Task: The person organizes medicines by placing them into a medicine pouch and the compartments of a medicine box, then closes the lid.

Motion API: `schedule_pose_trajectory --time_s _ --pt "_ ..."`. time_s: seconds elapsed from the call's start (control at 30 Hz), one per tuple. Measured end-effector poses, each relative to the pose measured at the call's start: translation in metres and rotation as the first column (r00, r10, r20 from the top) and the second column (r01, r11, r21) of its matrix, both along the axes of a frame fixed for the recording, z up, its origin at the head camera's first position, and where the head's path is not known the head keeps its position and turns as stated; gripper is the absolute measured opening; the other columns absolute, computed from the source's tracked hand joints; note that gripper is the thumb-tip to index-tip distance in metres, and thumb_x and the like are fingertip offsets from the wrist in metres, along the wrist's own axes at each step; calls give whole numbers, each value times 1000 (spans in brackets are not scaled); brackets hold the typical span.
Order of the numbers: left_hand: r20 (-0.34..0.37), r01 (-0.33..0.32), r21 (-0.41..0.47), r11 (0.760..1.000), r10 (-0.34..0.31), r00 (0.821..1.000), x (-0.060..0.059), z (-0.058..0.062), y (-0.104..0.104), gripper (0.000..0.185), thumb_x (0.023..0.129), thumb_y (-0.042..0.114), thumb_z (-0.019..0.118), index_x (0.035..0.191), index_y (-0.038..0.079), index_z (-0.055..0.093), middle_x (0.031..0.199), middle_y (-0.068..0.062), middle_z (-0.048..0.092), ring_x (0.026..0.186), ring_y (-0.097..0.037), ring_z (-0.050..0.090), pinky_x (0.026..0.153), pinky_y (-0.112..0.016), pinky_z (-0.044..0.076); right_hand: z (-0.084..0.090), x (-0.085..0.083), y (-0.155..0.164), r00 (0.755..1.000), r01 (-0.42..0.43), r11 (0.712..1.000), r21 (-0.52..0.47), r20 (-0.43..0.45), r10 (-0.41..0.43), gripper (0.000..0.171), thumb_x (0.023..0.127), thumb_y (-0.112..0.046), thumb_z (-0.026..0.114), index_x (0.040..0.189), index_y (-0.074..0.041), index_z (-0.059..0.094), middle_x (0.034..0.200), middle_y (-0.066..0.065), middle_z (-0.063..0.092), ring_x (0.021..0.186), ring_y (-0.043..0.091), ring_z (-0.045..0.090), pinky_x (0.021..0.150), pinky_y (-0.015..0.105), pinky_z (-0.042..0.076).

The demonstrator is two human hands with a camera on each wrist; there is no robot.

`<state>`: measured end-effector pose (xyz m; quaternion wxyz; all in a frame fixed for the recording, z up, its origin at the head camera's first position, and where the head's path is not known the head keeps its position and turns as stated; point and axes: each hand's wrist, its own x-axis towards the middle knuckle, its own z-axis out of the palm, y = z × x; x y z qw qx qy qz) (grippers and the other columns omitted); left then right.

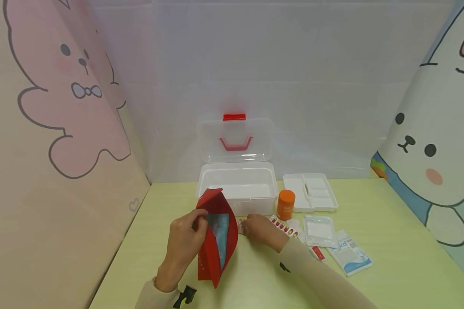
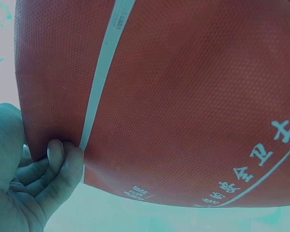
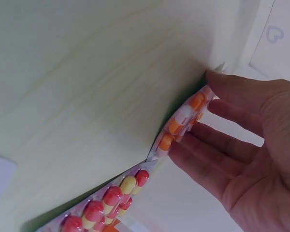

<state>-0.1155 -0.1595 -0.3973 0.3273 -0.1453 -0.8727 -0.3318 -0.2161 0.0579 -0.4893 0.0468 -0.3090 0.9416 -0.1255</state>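
Observation:
My left hand (image 1: 185,240) pinches the edge of a red fabric pouch (image 2: 183,96) with white printed characters. The pouch stands tilted with its mouth open, and a blue-green packet (image 1: 222,240) shows inside. Just right of the pouch, my right hand (image 1: 263,229) holds a blister pack of orange-and-white capsules (image 3: 176,124), thumb at its far end and fingers along the capsule side. Close by lies a blister pack of red-and-yellow capsules (image 3: 106,200), its end meeting the held pack in the right wrist view.
Behind the hands stands a clear-lidded white box (image 1: 237,206), lid up. An orange bottle (image 1: 285,206) and a white divided tray (image 1: 321,193) are to its right. Nearer lie a clear plastic-wrapped pack (image 1: 320,231), a blue-and-white packet (image 1: 349,255) and a small red-and-white packet (image 1: 317,253).

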Motion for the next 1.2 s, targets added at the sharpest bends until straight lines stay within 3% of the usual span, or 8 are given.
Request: schedule_pose_trajectory --time_s 0.23,0.5,0.63,0.87,1.1,1.2 --pt "2 4 -2 1000 -4 1000 0 1 1 14 82 -5 65 92 0 72 75 -7 70 55 -6 49 50 -15 46 2 4 0 999 -43 999 25 -13 44 16 90 -13 67 105 -14 73 77 0 65 67 15 51 73 32 54" --pt "-7 7 -8 1000 -7 1000 0 1 2 13 81 -5 65 90 0 73 74 -7 70 54 -5 50 50 -15 46 4 6 5 994 -77 996 45 -79 81 13 91 -9 65 103 -10 68 78 3 65 66 15 54 70 31 53" --pt "-11 10 -10 1000 -10 1000 0 1 3 13 81 -5 64 90 1 72 74 -7 69 54 -5 50 51 -15 47 7 8 9 992 -78 997 15 -101 79 10 93 -8 62 102 -8 66 77 5 65 65 17 56 68 32 54" --pt "-23 8 -18 1000 -8 1000 0 2 4 13 81 -6 64 90 0 72 74 -7 69 54 -5 49 50 -15 46 17 12 19 976 -23 999 -49 -219 12 3 94 -10 59 95 -9 62 67 5 60 59 22 59 57 35 51" --pt "-46 17 -20 1000 -18 999 -1 3 5 14 81 -6 63 88 1 73 71 -5 68 53 -3 47 48 -13 42 36 17 30 950 -25 987 -161 -311 -27 7 92 -10 60 85 -8 62 58 0 50 52 14 46 51 26 39" --pt "-55 23 -20 1000 -24 998 -2 4 5 14 80 -6 63 88 2 72 71 -4 68 53 -2 46 47 -12 41 47 20 36 955 -13 979 -202 -294 -48 9 90 -9 60 82 -8 61 57 -3 46 51 10 40 49 23 35"
